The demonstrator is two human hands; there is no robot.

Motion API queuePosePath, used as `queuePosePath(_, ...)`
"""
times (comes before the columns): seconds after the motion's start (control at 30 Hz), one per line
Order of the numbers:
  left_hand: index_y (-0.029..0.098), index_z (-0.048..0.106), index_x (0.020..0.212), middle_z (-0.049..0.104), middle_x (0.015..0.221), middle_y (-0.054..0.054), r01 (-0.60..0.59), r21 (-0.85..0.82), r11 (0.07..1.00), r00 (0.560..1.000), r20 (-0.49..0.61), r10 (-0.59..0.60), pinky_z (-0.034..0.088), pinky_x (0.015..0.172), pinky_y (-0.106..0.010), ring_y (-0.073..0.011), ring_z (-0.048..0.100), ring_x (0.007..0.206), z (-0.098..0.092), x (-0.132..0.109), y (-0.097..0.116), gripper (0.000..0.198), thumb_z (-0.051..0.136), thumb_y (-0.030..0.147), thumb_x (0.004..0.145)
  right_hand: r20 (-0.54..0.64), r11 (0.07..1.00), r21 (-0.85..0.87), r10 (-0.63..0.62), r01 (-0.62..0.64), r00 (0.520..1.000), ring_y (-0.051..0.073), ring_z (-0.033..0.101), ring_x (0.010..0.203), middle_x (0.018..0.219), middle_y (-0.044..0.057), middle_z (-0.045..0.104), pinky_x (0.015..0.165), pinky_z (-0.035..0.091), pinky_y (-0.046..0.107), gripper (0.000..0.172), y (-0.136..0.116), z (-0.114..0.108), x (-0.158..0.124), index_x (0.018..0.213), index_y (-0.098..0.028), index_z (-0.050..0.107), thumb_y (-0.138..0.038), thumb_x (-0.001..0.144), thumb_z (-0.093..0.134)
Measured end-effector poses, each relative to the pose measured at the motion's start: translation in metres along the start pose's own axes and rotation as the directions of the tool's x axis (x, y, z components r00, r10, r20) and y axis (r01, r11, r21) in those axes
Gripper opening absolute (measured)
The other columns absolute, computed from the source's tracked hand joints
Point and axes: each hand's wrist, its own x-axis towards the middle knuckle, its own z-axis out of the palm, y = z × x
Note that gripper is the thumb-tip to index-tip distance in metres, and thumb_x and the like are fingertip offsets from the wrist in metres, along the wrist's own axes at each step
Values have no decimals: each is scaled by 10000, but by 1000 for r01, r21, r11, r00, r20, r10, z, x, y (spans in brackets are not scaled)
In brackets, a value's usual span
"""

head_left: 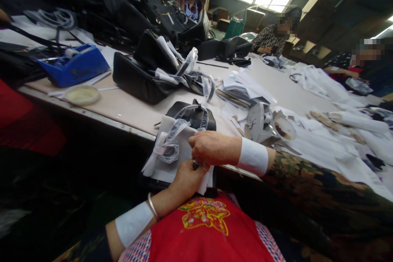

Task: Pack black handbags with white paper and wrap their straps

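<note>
A black handbag (181,110) rests at the table's front edge, its near part close to my red apron. White paper sheets (166,125) cover its front, and a clear-wrapped strap coil (172,152) with a white paper band lies on them. A plastic-wrapped handle (204,119) arches down from the bag into my right hand (215,147), whose fingers are closed in a pinch on its end. Just below, my left hand (188,178) is closed too, its thumb near a small dark piece that I cannot make out. Both hands touch or nearly touch each other.
Another black bag (144,77) with paper stuffing lies behind. To the left are a blue tape dispenser (76,65) and a round shallow dish (82,95). Paper stacks (242,88), a white tape roll (258,123) and white wrapping lie right. Several people work across the table.
</note>
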Motion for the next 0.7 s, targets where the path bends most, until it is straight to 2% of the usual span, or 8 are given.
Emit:
queuePosePath(0.3,172,623,668,586,518,-21,-2,69,998,1000,-8,3,385,476,-272,-195,581,561,1,1,6,431,646,579,806,-60,998,-57,-26,22,998,180,494,765,812,55,614,686,362,321,113,-8,4,-2,782,-121,714,-197,851,667)
queuePosePath(0.47,175,607,612,583,512,-31,32,129,991,999,30,-37,368,467,-276,-193,566,546,-2,2,9,392,629,509,817,-222,994,-82,-92,75,971,202,454,802,850,70,621,703,330,348,148,-12,14,-12,781,-140,688,-206,897,625)
queuePosePath(0.7,193,563,599,539,522,14,34,105,994,995,95,-44,343,467,-251,-147,508,516,-6,3,9,358,614,475,813,-399,983,-149,-157,105,903,205,386,794,836,63,591,708,274,362,236,-15,41,-34,783,-161,642,-237,979,536)
